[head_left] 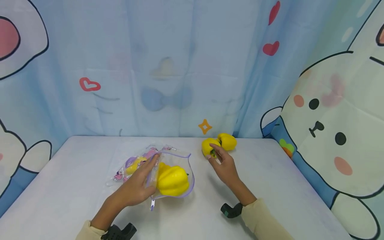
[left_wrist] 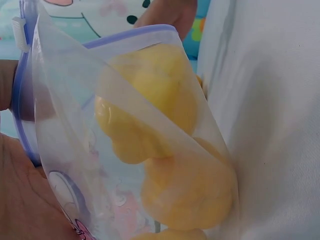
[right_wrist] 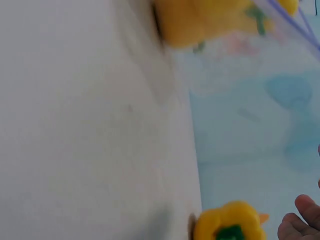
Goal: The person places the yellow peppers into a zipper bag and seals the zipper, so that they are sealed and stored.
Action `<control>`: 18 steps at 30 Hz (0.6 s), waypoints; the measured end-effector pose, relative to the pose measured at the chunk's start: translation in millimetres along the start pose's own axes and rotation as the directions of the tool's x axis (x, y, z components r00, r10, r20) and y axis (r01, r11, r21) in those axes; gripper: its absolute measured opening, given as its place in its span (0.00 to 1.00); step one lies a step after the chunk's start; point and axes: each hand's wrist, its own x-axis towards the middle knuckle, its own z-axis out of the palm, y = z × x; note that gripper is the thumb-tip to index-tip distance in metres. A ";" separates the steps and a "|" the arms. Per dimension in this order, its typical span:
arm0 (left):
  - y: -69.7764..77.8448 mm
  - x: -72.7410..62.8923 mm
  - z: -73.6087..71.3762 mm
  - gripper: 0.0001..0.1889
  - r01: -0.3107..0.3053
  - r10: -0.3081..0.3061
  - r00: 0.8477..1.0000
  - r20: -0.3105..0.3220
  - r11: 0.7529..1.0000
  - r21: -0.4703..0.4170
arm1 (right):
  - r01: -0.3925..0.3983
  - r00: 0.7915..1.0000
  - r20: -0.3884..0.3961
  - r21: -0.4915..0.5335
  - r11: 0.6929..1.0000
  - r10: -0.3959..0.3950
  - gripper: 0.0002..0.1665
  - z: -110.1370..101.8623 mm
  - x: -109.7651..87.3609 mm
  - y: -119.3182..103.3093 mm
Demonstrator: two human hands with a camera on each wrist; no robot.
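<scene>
My left hand point(head_left: 136, 186) grips a clear plastic zip bag point(head_left: 192, 170) by its purple-edged mouth, thumb low and fingers high. A large yellow bell pepper point(head_left: 172, 181) shows at that mouth; more yellow peppers point(left_wrist: 190, 195) lie deeper in the bag in the left wrist view. To the right, my right hand point(head_left: 225, 166) reaches with parted thumb and fingers toward a yellow bell pepper point(head_left: 208, 145), its fingertips overlapping it in the head view. In the right wrist view a gap separates the fingers point(right_wrist: 302, 220) from a green-stemmed pepper point(right_wrist: 235, 217).
Another yellow pepper point(head_left: 228, 142) sits beside the first at the table's back edge. A zip slider point(head_left: 152, 204) hangs from the bag's lower corner. Behind the white table point(head_left: 270, 173) hangs a blue cartoon curtain point(head_left: 210, 83).
</scene>
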 end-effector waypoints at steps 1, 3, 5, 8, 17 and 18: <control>0.3 0.2 -0.1 0.45 0.002 -0.002 1.000 0.001 1.000 0.001 | -0.004 1.000 -0.009 -0.014 1.000 0.004 0.28 -2.3 2.2 4.1; 0.6 0.3 -0.3 0.45 0.005 -0.005 1.000 0.000 1.000 0.003 | -0.021 1.000 -0.024 -0.036 0.999 0.020 0.30 -6.2 6.4 10.5; 0.4 0.1 -1.2 0.45 0.004 -0.004 1.000 -0.004 1.000 0.007 | -0.039 0.999 -0.033 -0.044 0.998 0.038 0.31 -8.5 9.9 14.6; -0.3 0.1 -2.3 0.45 -0.001 0.001 1.000 -0.007 1.000 0.010 | -0.064 0.997 -0.040 -0.068 0.996 0.061 0.33 -10.3 13.9 20.1; -0.6 1.2 -1.1 0.45 0.012 -0.012 1.000 -0.002 1.000 -0.026 | -0.150 0.988 -0.051 -0.117 0.982 0.144 0.37 -13.0 20.1 39.4; 0.0 1.6 -0.8 0.46 0.017 -0.017 1.000 0.004 0.999 -0.034 | -0.163 0.986 -0.054 -0.120 0.979 0.158 0.37 -13.0 20.0 41.0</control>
